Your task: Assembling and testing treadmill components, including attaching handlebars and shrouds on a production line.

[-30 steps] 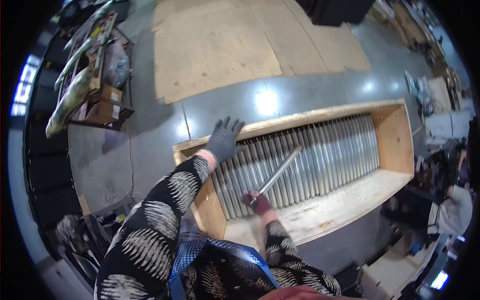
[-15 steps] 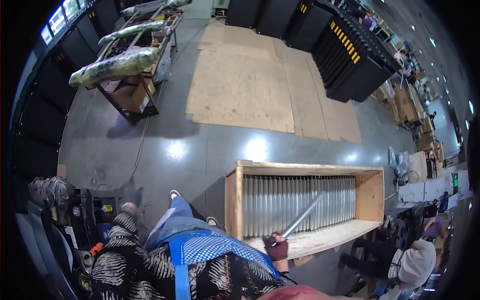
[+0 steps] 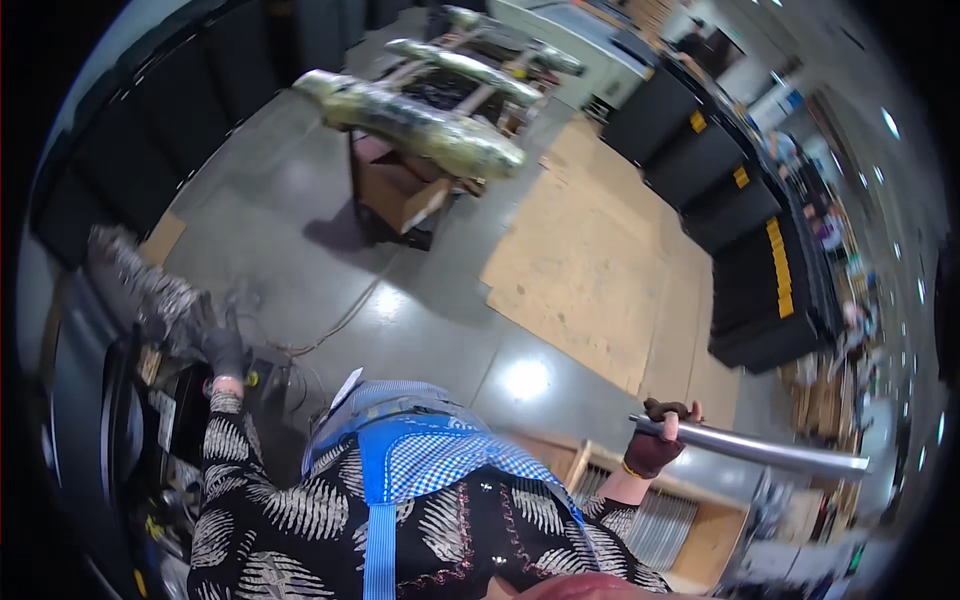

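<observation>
My right hand (image 3: 655,445), in a dark red glove with bare fingertips, is closed round a shiny metal tube (image 3: 770,447) near one end. The tube is raised and points right. Below it stands a wooden crate (image 3: 722,535) with several similar metal tubes (image 3: 662,525) lying side by side, partly hidden by my arm. My left hand (image 3: 222,345), in a dark grey glove, reaches out to the left with its fingers apart. It is beside a bundle in crumpled grey wrapping (image 3: 150,285); whether they touch I cannot tell.
Ahead stands a metal rack with plastic-wrapped rolls (image 3: 430,130) and a cardboard box (image 3: 400,195) under it. Flat cardboard (image 3: 590,260) covers part of the floor. Black panels (image 3: 770,285) with yellow marks stand to the right. A cable (image 3: 345,320) lies on the floor.
My right hand has lifted the tube up out of the crate and swung it to point right. My left hand has reached farther forward, to the grey bundle. The view has turned left.
</observation>
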### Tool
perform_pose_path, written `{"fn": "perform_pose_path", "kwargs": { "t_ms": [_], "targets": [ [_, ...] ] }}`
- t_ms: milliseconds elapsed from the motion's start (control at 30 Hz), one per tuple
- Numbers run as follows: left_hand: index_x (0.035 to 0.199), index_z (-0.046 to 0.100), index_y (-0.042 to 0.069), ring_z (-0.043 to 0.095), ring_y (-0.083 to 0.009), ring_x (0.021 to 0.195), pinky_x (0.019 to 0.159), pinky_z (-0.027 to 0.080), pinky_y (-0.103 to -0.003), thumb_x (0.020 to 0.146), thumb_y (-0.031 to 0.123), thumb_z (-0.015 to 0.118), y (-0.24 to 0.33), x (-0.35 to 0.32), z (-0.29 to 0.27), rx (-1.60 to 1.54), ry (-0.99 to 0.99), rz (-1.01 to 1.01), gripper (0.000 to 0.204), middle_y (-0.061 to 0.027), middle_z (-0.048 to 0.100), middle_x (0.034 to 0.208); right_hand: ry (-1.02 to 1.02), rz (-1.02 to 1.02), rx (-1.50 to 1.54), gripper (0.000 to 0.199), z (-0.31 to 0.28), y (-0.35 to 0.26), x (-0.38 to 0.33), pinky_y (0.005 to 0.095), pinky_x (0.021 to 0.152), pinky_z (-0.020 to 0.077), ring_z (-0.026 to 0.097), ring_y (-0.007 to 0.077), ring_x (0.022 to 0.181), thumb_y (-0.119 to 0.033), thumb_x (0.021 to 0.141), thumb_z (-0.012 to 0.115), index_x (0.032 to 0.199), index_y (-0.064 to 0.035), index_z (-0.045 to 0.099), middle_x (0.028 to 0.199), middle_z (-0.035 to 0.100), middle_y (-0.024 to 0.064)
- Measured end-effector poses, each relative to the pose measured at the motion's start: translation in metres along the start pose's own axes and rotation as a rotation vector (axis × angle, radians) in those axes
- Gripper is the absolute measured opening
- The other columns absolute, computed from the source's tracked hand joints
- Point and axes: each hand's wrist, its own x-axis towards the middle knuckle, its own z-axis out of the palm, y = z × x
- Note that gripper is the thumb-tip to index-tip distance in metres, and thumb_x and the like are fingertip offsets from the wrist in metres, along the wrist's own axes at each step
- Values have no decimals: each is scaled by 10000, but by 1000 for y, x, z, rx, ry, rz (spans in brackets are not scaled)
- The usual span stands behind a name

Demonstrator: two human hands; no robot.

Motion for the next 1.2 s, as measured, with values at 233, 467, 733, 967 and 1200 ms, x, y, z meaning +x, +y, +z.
{"fn": "perform_pose_path", "kwargs": {
  "t_ms": [233,467,733,967,1200],
  "targets": [
    [1316,452,73,381,-379,1249,1032,288,-499,860,410,577,-39,51,-43,271,280,-195,581,-172,454,1334,-534,-130,-35,292,182,141,19,448,781,493,538,193,704,-121,783,627,1025,-70,472,778,548,83],
    [1331,435,78,359,-414,1252,1024,302,-521,856,458,561,-116,57,-45,536,379,-774,621,-149,468,1319,-845,-43,82,236,340,258,52,485,803,479,536,209,700,-89,782,618,929,-77,433,774,539,88],
    [1348,411,58,357,-455,1239,1033,294,-524,887,540,439,-144,60,-36,740,74,-1078,668,-177,432,1364,-1243,61,144,247,526,371,72,471,835,482,557,224,743,-99,782,637,909,-68,428,796,545,99],
    [1321,451,55,352,-488,1237,1036,280,-546,936,468,382,-214,47,-38,806,-104,-1159,569,-228,409,1366,-1589,252,285,301,662,420,-32,395,764,509,562,211,700,-137,758,712,861,-71,437,778,569,89],
    [1324,398,-21,425,-443,1205,1012,342,-467,962,171,404,-205,67,-60,413,188,-1140,410,-319,444,1254,-1832,409,289,316,765,453,-156,327,617,522,577,175,654,-110,702,757,837,-69,474,751,568,59]
  ]
}}
